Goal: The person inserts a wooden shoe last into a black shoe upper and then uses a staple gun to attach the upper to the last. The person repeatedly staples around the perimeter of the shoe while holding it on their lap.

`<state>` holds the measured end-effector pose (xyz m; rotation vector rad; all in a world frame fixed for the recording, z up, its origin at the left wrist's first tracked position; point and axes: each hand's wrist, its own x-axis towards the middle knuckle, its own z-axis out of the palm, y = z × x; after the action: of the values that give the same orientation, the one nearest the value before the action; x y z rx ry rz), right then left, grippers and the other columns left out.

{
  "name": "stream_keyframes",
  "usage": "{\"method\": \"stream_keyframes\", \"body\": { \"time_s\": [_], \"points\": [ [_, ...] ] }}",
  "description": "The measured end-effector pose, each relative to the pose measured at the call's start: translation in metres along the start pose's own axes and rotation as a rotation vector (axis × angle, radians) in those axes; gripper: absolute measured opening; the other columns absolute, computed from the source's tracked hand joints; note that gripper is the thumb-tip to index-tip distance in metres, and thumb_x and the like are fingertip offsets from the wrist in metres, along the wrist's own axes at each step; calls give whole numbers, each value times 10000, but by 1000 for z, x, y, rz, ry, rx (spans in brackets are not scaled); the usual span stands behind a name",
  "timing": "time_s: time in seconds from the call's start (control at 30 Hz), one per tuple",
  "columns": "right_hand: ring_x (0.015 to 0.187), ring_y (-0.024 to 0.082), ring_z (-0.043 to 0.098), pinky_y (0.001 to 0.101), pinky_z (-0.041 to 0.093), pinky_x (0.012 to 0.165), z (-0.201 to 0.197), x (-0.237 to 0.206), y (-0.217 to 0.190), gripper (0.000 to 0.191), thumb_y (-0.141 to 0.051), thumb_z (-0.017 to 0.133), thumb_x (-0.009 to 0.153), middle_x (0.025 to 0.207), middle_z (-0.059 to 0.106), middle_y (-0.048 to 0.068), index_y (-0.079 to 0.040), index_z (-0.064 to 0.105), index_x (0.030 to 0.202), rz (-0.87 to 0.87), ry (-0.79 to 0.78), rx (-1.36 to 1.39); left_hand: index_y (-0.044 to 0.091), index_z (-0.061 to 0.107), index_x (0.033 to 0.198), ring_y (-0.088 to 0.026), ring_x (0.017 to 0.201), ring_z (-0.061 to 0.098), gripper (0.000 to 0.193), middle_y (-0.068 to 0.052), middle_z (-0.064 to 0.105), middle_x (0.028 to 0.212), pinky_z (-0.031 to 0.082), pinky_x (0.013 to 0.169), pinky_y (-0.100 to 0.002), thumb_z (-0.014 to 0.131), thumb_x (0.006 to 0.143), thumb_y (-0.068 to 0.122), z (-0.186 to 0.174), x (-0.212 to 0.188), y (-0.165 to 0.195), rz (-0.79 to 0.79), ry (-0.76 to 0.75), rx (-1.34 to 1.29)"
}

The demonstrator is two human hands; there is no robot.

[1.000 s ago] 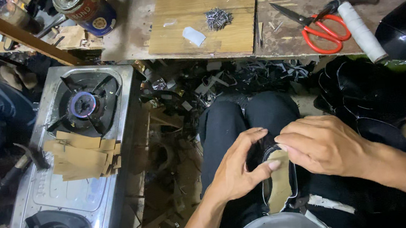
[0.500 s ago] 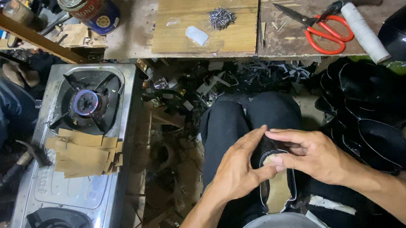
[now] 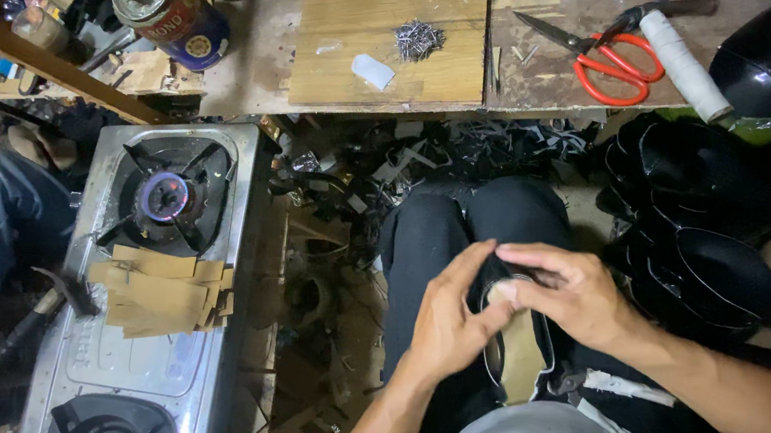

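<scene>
On the person's lap, the left hand [image 3: 449, 320] and right hand [image 3: 573, 292] both hold a black shoe upper [image 3: 517, 351], fingers [image 3: 508, 291] pinching its front edge, beside a lit gas stove [image 3: 141, 299].

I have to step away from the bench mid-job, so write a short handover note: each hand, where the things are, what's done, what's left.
Left hand: grips the toe end of the shoe on the lap, sole side up.
Right hand: fingers pressing the black upper over the tan insole at the toe.
Nearby: nail pile on the wooden board, scissors on the bench, lit gas burner at left, finished-looking black uppers at right.
Done: the upper sits around the insole.
Left: the toe is seemingly not fixed yet.
</scene>
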<state>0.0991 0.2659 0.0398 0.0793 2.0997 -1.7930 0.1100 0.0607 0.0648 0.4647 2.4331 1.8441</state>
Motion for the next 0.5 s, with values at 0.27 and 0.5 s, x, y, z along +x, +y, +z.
{"method": "stream_keyframes", "body": {
  "time_s": [0.27, 0.5],
  "points": [
    [1074, 234, 678, 362, 573, 885, -26, -65, 21, 625, -510, 731, 865, 1203, 636, 73, -175, 581, 1372, 57, -387, -1075, -14, 547, 1440, -252, 1147, 646, 749, -150, 671, 1208, 479, 1027, -340, 800, 804, 292, -31, 20, -27, -317, 101, -134],
    [1175, 341, 666, 392, 552, 982, -64, -102, 115, 813, -611, 755, 897, 1385, 511, 254, -226, 449, 1544, 147, -575, -1062, 13, 482, 1479, -305, 1275, 576, 795, -181, 587, 1372, 442, 1070, -387, 771, 838, 383, -16, 13, -25, -300, 56, 53]
  ]
}}
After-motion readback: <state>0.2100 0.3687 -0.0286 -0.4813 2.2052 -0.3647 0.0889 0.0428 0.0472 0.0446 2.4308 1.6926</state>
